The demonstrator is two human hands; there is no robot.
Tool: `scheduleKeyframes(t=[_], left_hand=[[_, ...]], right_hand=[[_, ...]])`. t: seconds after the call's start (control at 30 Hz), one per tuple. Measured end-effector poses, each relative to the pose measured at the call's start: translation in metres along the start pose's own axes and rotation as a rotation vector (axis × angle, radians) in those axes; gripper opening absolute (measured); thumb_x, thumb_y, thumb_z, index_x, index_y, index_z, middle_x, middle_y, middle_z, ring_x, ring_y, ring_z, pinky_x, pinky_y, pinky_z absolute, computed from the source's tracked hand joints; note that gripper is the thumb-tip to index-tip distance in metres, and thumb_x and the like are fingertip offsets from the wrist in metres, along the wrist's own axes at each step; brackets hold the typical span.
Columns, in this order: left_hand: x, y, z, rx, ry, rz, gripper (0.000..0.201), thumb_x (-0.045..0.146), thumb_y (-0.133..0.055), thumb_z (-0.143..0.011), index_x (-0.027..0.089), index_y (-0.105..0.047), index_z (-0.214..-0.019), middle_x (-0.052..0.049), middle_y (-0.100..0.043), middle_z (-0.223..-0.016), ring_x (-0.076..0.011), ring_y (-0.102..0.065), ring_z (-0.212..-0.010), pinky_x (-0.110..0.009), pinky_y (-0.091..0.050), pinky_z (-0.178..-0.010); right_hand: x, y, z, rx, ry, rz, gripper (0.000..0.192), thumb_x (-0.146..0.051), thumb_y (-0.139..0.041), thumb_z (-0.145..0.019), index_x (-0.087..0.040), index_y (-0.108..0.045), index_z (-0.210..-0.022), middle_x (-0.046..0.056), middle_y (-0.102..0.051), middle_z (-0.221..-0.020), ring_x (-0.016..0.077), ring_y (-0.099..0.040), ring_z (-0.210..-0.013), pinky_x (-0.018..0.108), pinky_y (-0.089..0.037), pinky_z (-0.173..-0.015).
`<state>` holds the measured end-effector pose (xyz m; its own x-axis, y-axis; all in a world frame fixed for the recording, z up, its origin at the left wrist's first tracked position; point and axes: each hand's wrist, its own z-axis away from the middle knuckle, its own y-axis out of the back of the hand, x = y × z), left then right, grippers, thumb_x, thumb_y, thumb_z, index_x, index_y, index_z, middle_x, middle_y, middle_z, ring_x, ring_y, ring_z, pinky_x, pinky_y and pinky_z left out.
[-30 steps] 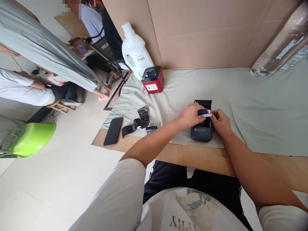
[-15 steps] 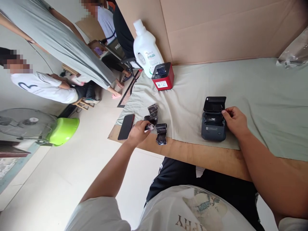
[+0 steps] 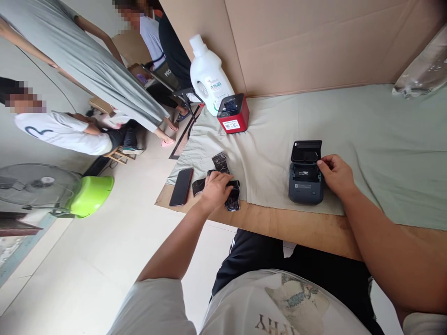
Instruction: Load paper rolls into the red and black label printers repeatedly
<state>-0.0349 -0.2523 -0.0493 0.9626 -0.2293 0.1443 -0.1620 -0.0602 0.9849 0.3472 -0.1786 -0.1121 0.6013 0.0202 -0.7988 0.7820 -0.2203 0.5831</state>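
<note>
A small dark grey printer (image 3: 304, 185) sits on the green cloth (image 3: 377, 139) with its lid flipped open. My right hand (image 3: 335, 175) grips its right side, fingers pinched at the edge near the open bay. My left hand (image 3: 215, 188) lies over a pile of black rolls and crumpled black wrappers (image 3: 233, 199) near the table's front edge, fingers curled around a black roll (image 3: 233, 184). A loose black wrapper (image 3: 221, 162) lies just behind that hand.
A black phone (image 3: 181, 186) lies left of the pile. A red box device (image 3: 233, 115) and a white bottle (image 3: 208, 74) stand by the cardboard wall (image 3: 314, 42). Clear plastic wrap (image 3: 422, 70) is far right. People, a fan (image 3: 35, 184) and a green basin (image 3: 89, 195) are on the left.
My left hand left the printer carrying a roll, went to the pile at the left, and now rests on a black roll there. My right hand stayed at the printer.
</note>
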Motion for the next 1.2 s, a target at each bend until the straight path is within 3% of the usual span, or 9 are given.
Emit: scheduleKeyframes(t=[0.1, 0.17, 0.37, 0.53, 0.7, 1.0, 1.2], left_hand=[[0.014, -0.005, -0.011, -0.138, -0.065, -0.013, 0.034, 0.013, -0.061, -0.082, 0.022, -0.068, -0.114, -0.009, -0.072, -0.112, -0.0316, -0.057, -0.112, -0.05, -0.043, -0.094], [0.023, -0.004, -0.016, -0.167, -0.102, 0.036, 0.032, 0.011, -0.062, -0.081, 0.022, -0.069, -0.11, -0.008, -0.073, -0.107, -0.0301, -0.06, -0.11, -0.05, -0.043, -0.098], [0.06, 0.014, -0.036, -0.247, -0.2, 0.511, 0.03, 0.022, -0.063, -0.085, 0.021, -0.065, -0.115, -0.007, -0.07, -0.11, -0.0222, -0.066, -0.102, -0.037, -0.052, -0.09], [0.122, 0.005, -0.071, -0.123, -0.283, 0.798, 0.029, 0.023, -0.069, -0.082, 0.02, -0.059, -0.109, -0.004, -0.069, -0.105, -0.018, -0.065, -0.097, -0.034, -0.052, -0.091], [0.172, -0.019, -0.105, -0.115, -0.374, 0.662, 0.02, 0.017, -0.07, -0.08, 0.021, -0.058, -0.096, -0.003, -0.069, -0.098, -0.0195, -0.065, -0.093, -0.037, -0.051, -0.09], [0.177, -0.034, -0.119, -0.15, -0.367, 0.414, 0.02, 0.016, -0.072, -0.08, 0.021, -0.061, -0.096, -0.004, -0.07, -0.094, -0.0231, -0.064, -0.09, -0.043, -0.047, -0.093], [0.174, -0.046, -0.118, -0.049, -0.383, 0.449, 0.006, 0.024, -0.072, -0.082, 0.021, -0.067, -0.082, -0.007, -0.071, -0.094, -0.027, -0.059, -0.103, -0.046, -0.044, -0.095]], right_hand=[[0.0, -0.001, 0.0, -0.007, -0.013, -0.019, 0.027, -0.05, -0.054, -0.082, -0.024, -0.059, -0.085, 0.006, -0.068, -0.079, 0.0236, -0.063, -0.074, 0.04, -0.05, -0.073], [-0.001, -0.002, 0.0, -0.014, -0.018, -0.026, 0.026, -0.049, -0.054, -0.082, -0.024, -0.058, -0.085, 0.006, -0.068, -0.079, 0.0234, -0.063, -0.074, 0.04, -0.05, -0.073], [-0.003, -0.003, 0.0, -0.015, -0.019, -0.048, 0.022, -0.046, -0.053, -0.081, -0.024, -0.057, -0.083, 0.006, -0.069, -0.077, 0.023, -0.063, -0.072, 0.039, -0.05, -0.072], [-0.002, -0.005, 0.001, -0.009, -0.008, -0.094, 0.024, -0.046, -0.052, -0.082, -0.024, -0.059, -0.088, 0.007, -0.071, -0.083, 0.0231, -0.065, -0.076, 0.04, -0.051, -0.075], [-0.002, -0.003, 0.001, -0.042, -0.014, -0.128, 0.025, -0.045, -0.053, -0.083, -0.023, -0.061, -0.092, 0.006, -0.073, -0.086, 0.0231, -0.066, -0.079, 0.04, -0.052, -0.077], [-0.004, -0.005, 0.002, -0.051, -0.05, -0.108, 0.028, -0.046, -0.053, -0.084, -0.022, -0.062, -0.096, 0.007, -0.073, -0.088, 0.024, -0.067, -0.082, 0.042, -0.053, -0.08], [-0.006, -0.005, 0.002, -0.046, -0.054, -0.341, 0.055, -0.065, -0.047, -0.086, -0.022, -0.062, -0.116, 0.01, -0.072, -0.108, 0.0251, -0.067, -0.098, 0.043, -0.054, -0.085]])
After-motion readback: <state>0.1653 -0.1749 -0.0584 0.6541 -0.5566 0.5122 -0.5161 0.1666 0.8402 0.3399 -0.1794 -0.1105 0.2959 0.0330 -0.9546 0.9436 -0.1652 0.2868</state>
